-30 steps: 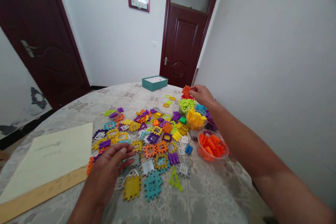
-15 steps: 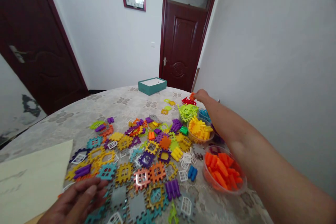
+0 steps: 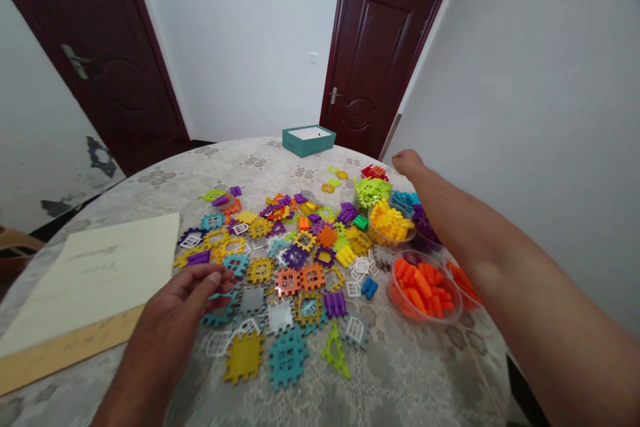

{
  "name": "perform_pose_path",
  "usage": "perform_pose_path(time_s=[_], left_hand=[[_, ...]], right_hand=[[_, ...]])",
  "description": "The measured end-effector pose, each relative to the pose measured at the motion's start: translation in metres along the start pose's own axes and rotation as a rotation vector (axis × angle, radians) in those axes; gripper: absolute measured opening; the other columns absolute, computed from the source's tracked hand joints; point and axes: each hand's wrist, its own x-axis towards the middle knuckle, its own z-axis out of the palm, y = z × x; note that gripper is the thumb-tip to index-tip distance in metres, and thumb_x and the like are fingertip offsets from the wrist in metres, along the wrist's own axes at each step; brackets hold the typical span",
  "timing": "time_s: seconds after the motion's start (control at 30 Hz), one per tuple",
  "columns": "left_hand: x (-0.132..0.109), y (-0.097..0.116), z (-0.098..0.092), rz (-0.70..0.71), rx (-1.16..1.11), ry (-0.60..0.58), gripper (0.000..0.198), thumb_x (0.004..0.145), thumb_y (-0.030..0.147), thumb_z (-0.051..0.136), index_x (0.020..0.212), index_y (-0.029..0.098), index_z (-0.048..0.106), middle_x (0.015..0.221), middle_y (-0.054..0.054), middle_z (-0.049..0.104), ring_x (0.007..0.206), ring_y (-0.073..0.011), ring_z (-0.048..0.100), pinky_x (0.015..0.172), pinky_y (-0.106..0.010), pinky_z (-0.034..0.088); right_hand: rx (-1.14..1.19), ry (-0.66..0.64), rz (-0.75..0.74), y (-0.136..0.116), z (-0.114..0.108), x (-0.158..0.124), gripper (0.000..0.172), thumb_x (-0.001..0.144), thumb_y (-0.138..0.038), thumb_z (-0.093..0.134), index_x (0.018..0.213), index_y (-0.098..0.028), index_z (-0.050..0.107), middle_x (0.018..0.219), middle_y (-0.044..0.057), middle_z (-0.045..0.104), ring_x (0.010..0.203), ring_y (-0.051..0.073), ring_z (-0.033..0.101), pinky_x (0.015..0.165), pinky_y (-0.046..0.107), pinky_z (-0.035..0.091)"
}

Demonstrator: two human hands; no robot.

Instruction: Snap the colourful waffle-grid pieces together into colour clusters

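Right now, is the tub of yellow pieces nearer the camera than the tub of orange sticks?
No, the tub of orange sticks stands nearer, with the tub of yellow pieces beyond it.

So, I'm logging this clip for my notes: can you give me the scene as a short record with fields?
Left hand: fingers half curled near the loose pieces, nothing visible in them
Right hand: stretched out near the red heap; fingers hidden, grip unclear
Right side, near to far: orange rods, yellow heap, green heap
Box: teal, far side of table
Paper: left of the loose pieces
Strip: along the paper's near edge
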Motion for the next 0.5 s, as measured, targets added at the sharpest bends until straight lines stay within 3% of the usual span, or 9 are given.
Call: perform_pose_path(time_s=[0.17,0.3,0.4,0.5], left_hand=[[-0.004,0.005,0.003,0.027,-0.065,0.002,0.046,0.069,0.051,0.086,0.1,0.019,0.074,0.103,-0.008,0.077,0.09,-0.0249,0.074,0.072,-0.033,0.066],[-0.01,0.01,0.003,0.047,-0.136,-0.018,0.043,0.072,0.044,0.085,0.104,0.018,0.072,0.1,-0.007,0.077,0.085,-0.0217,0.073,0.072,-0.032,0.065],[-0.013,0.013,0.003,0.075,-0.209,-0.02,0.038,0.072,0.04,0.084,0.1,0.017,0.072,0.097,-0.007,0.076,0.08,-0.0193,0.072,0.069,-0.03,0.063],[-0.016,0.017,0.003,0.074,-0.252,-0.009,0.036,0.072,0.039,0.083,0.098,0.016,0.072,0.096,-0.007,0.076,0.08,-0.0182,0.071,0.069,-0.029,0.062]], right_hand=[[0.098,-0.018,-0.08,-0.025,-0.03,-0.038,0.031,0.095,-0.02,0.059,0.116,-0.009,0.078,0.095,0.013,0.078,0.087,0.019,0.071,0.084,0.029,0.052],[0.189,-0.222,-0.354,-0.052,-0.046,-0.11,0.025,0.091,-0.021,0.063,0.106,-0.013,0.081,0.087,0.008,0.078,0.078,0.017,0.071,0.079,0.028,0.053],[0.117,-0.379,-0.614,-0.064,-0.042,-0.173,0.015,0.086,-0.019,0.07,0.096,-0.021,0.082,0.094,0.005,0.08,0.088,0.02,0.072,0.087,0.03,0.054],[-0.002,-0.42,-0.687,-0.072,-0.019,-0.224,0.028,0.09,-0.016,0.065,0.112,-0.024,0.08,0.113,0.008,0.08,0.104,0.024,0.072,0.096,0.033,0.053]])
